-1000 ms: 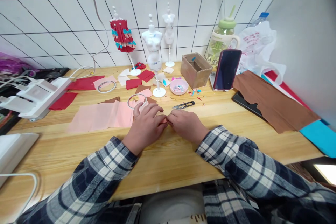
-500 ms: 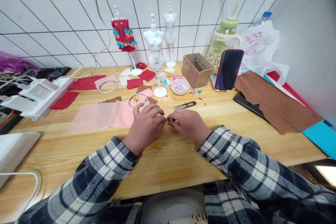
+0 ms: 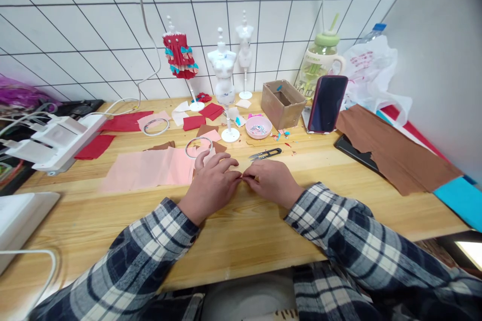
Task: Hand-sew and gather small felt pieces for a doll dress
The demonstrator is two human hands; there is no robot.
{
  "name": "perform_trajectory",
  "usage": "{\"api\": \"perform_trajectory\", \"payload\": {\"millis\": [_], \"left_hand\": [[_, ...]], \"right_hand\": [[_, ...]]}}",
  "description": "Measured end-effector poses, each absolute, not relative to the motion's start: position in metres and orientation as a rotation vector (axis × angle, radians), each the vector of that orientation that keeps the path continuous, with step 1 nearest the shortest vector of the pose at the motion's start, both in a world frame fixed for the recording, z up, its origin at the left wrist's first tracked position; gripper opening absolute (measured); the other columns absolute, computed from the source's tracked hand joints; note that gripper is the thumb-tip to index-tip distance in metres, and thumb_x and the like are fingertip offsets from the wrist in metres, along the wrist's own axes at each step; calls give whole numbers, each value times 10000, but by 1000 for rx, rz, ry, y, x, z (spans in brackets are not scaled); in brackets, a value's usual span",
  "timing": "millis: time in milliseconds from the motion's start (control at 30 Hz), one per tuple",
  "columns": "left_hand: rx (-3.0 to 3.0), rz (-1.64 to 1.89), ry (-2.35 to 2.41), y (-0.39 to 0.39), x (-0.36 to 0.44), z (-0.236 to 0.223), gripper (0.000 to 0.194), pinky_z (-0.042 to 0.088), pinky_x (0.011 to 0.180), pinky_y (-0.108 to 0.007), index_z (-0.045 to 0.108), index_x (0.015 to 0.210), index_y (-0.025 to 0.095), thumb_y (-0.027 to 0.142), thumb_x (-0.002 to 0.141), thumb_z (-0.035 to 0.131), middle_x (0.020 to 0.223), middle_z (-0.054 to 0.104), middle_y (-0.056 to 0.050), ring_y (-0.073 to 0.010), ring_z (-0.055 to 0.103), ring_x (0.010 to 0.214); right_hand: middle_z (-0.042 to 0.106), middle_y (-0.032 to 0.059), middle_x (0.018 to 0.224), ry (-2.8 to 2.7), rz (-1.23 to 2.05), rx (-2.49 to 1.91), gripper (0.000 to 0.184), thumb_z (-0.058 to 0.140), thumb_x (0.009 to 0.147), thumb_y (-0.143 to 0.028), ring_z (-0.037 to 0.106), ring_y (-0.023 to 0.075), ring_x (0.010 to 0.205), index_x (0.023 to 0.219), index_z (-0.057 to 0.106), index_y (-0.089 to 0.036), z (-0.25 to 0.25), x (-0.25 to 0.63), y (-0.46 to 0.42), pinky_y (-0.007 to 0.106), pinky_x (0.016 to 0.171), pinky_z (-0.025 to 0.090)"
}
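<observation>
My left hand (image 3: 215,183) and my right hand (image 3: 271,180) meet fingertip to fingertip above the wooden table (image 3: 241,241). Both pinch at the same spot; whatever lies between the fingertips is too small and hidden to name. Just beyond my right hand lies a pair of black thread snips (image 3: 266,154). Pale pink fabric (image 3: 146,169) spreads flat to the left of my left hand. A thin ring (image 3: 187,146) rests on fabric scraps behind that hand. Farther back stands a bare white mini dress form (image 3: 222,72), and a pink bowl (image 3: 259,134) of small shiny bits is beside its base.
A dress form in a red ruffled dress (image 3: 176,55) and another bare form (image 3: 245,45) stand near the tiled wall. Right of centre are a cardboard box (image 3: 282,114), a propped phone (image 3: 327,104) and a drink bottle (image 3: 320,55). Brown fabric (image 3: 395,148) covers the right side; a power strip (image 3: 70,145) lies left.
The whole view has shifted slightly, the table things appearing a little lower. My fingertips still meet; the small dark bit that showed between them before is now hardly visible.
</observation>
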State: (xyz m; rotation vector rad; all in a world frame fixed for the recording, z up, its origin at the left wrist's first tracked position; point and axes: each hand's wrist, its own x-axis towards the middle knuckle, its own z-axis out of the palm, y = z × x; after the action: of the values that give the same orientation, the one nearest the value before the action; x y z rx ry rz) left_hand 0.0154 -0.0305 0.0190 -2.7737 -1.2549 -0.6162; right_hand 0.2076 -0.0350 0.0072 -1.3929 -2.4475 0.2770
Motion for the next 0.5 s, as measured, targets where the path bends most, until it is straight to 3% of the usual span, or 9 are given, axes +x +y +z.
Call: {"api": "perform_trajectory", "payload": {"millis": [300, 500], "left_hand": [[-2781, -623, -1236, -32, 15, 23, 178, 211, 1060, -568, 733, 824, 283, 230, 877, 572, 1031, 712, -16, -251, 582, 1081], [-2824, -659, -1251, -28, 12, 23, 185, 341, 962, -493, 737, 813, 264, 238, 878, 566, 955, 711, -21, -233, 588, 988]], "right_hand": [[696, 30, 847, -2431, 249, -1373, 229, 511, 931, -313, 605, 155, 801, 864, 701, -203, 4, 205, -36, 269, 655, 344], [696, 25, 874, -2383, 306, -1280, 200, 547, 918, -341, 599, 158, 844, 898, 696, -210, 11, 221, -26, 266, 722, 376]]}}
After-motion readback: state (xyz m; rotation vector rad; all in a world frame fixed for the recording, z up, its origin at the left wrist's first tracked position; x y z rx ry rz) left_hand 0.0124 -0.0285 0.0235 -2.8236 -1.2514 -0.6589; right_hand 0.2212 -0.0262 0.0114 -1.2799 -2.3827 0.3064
